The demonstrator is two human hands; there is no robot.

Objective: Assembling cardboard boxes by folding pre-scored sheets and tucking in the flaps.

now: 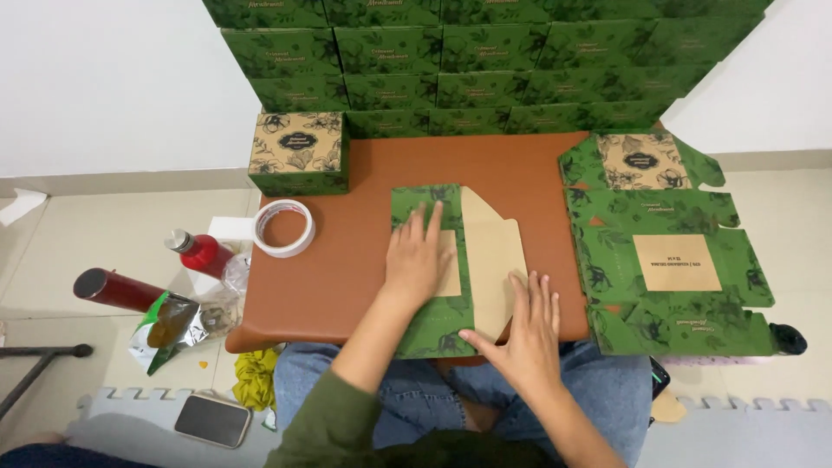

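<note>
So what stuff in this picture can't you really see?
- Head view: the stack of green boxes is cut off by the top edge.
- Part of the folded box blank is hidden under the left hand and right hand.
- The dark object is half hidden behind the flat box sheets.

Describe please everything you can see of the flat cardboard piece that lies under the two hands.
The flat cardboard piece is an unfolded box blank, green with a dark leaf print on its outer face and plain tan inside. It lies on the brown table, its near edge reaching past the table's front over the person's lap. One panel is folded over, so the tan inner side shows at the right. The left hand presses flat on the green part; the right hand rests on the tan flap.
</note>
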